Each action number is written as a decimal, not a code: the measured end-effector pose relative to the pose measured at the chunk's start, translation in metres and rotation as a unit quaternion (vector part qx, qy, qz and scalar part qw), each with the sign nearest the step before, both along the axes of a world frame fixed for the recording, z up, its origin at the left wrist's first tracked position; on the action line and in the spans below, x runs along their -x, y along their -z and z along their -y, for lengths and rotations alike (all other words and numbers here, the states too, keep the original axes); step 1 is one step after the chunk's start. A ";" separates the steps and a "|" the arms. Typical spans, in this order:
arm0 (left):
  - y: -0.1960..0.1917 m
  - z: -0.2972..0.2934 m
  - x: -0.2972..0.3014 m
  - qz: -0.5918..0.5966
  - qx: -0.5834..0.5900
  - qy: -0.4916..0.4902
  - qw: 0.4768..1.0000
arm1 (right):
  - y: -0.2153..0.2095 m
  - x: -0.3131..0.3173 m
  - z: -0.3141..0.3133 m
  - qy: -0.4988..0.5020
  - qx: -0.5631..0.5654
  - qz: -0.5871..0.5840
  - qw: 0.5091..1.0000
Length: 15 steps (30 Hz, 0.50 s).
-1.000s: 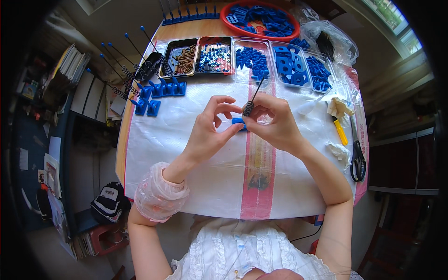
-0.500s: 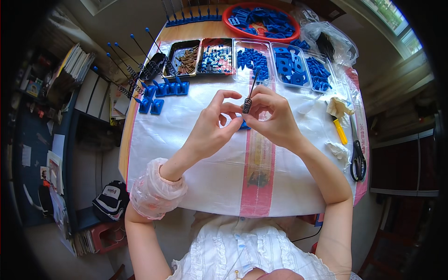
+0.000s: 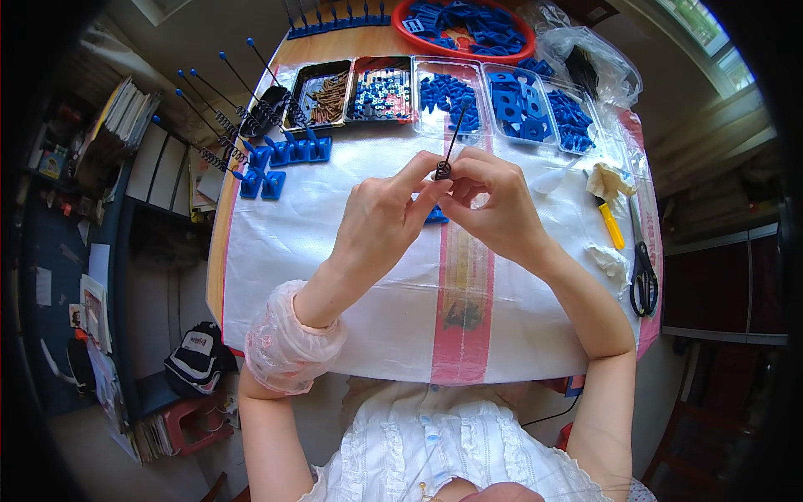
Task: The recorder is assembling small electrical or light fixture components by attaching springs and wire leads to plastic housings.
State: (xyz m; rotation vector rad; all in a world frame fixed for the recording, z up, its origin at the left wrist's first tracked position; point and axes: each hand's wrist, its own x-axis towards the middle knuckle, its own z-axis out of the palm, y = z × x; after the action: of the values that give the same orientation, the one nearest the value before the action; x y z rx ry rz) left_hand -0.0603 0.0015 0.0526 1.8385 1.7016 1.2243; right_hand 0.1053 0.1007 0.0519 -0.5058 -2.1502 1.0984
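Observation:
Over the middle of the table, a black coil spring [image 3: 442,170] with a thin black rod and a blue tip stands nearly upright between my hands. My left hand [image 3: 381,205] is closed, thumb and forefinger pinching the coil from the left. From the other side my right hand [image 3: 502,201] is also closed, its fingertips at the lower coil. Under the fingertips part of a blue plastic base [image 3: 437,215] shows; the hands hide whether the spring is joined to it.
Finished-looking blue bases [image 3: 301,151] with springs and rods stand at the left. Behind are trays of brown screws [image 3: 331,98], small nuts [image 3: 383,94] and blue parts [image 3: 452,96], plus a red basin [image 3: 531,52]. Black scissors [image 3: 644,289] and a yellow-handled cutter [image 3: 613,227] lie at right.
My left hand's spread fingers have come together on the coil and moved slightly up and right. The right hand stays at the spring. The whole view has shifted a little.

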 end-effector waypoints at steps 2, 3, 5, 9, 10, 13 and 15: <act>0.000 -0.001 0.001 0.002 0.000 -0.001 1.000 | -0.004 -0.002 0.002 0.020 -0.039 0.034 0.998; 0.001 -0.002 0.001 0.001 -0.003 0.001 1.000 | -0.006 -0.004 0.003 0.033 -0.049 0.053 0.997; 0.005 -0.002 0.003 -0.002 -0.010 0.004 1.000 | -0.012 -0.008 0.001 0.051 -0.065 0.086 0.993; 0.009 -0.002 0.004 -0.003 -0.018 0.003 1.000 | -0.052 -0.036 -0.003 0.055 -0.074 0.138 0.986; 0.010 -0.003 0.004 -0.004 -0.022 0.006 1.000 | -0.064 -0.048 -0.005 0.048 -0.069 0.168 0.982; 0.013 -0.003 0.005 -0.005 -0.043 0.011 0.999 | -0.089 -0.089 -0.010 0.025 -0.016 0.221 0.975; 0.016 -0.003 0.006 0.006 -0.062 0.013 0.998 | -0.092 -0.114 -0.013 0.065 -0.001 0.257 0.964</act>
State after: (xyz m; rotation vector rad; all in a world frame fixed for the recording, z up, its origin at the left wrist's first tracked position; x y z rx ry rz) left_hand -0.0659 0.0043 0.0367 1.9140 1.6232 1.3542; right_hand 0.2192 0.1136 0.1440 -1.0067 -2.5089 0.9648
